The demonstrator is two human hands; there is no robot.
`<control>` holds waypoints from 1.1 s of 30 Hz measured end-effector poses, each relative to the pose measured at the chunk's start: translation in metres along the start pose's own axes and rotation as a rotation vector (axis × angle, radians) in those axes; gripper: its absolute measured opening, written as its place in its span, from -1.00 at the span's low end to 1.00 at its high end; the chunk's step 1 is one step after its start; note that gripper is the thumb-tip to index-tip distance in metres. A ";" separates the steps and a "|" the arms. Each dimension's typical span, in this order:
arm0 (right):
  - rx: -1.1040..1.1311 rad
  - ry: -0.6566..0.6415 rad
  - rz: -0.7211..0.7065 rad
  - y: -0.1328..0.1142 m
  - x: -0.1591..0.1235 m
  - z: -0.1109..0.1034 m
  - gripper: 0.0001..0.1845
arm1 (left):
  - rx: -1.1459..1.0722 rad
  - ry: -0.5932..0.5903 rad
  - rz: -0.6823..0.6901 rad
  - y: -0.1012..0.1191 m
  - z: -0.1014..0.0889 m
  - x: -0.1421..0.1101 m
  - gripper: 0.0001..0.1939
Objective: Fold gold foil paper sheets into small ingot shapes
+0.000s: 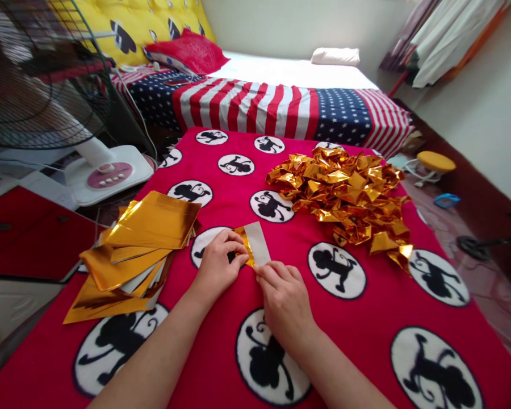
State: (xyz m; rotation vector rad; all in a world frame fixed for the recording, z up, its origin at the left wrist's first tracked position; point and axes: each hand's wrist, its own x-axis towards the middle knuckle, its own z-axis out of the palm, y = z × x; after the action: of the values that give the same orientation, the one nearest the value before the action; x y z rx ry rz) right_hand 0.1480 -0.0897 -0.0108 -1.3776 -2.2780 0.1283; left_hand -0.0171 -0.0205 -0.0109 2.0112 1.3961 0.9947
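**On the Monkey-Print Cloth: Foil Sheet Held in Both Hands**

At the middle of the crimson monkey-print cloth (234,199), a gold-and-pale foil sheet (259,243) lies under the fingers of both hands. The left hand (221,258) grips its gold strip between thumb and curled fingers; the right hand (284,298) pinches its near corner. The fingers cover part of the strip, and the contact under the left palm is hidden. Both forearms are cut off at the bottom border. The fan cage (46,108) is cropped at the left; a blue object (447,200) on the floor is too small to identify.

The cloth drapes a flat surface. Beyond it stands a bed with a stars-and-stripes cover (247,105), a red pillow (191,51) and a white pillow (335,56). A yellow-topped stool (436,161) stands to the right, under hanging clothes (445,40).

The stack of gold foil sheets (153,224) sits near the left edge, beside the left hand. The heap of folded foil pieces (340,190) occupies the far right, its lowest pieces near the right edge. Bare cloth separates the sheet from the heap and extends to the right of the right hand.
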 end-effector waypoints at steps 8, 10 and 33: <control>0.025 -0.016 0.037 -0.001 -0.001 -0.002 -0.79 | 0.002 -0.087 0.028 -0.009 -0.004 0.001 -0.84; 0.033 -0.014 0.045 -0.001 0.000 -0.003 -0.79 | 0.012 -0.091 0.028 -0.008 -0.005 0.001 -0.82; 0.491 0.273 0.424 0.016 -0.002 0.002 -0.64 | 0.106 -0.056 0.045 0.010 0.004 -0.008 -0.95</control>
State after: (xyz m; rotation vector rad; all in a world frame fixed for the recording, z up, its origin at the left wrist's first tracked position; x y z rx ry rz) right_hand 0.1613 -0.0834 -0.0185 -1.4719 -1.5685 0.5598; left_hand -0.0093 -0.0321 -0.0084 2.1390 1.4068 0.8925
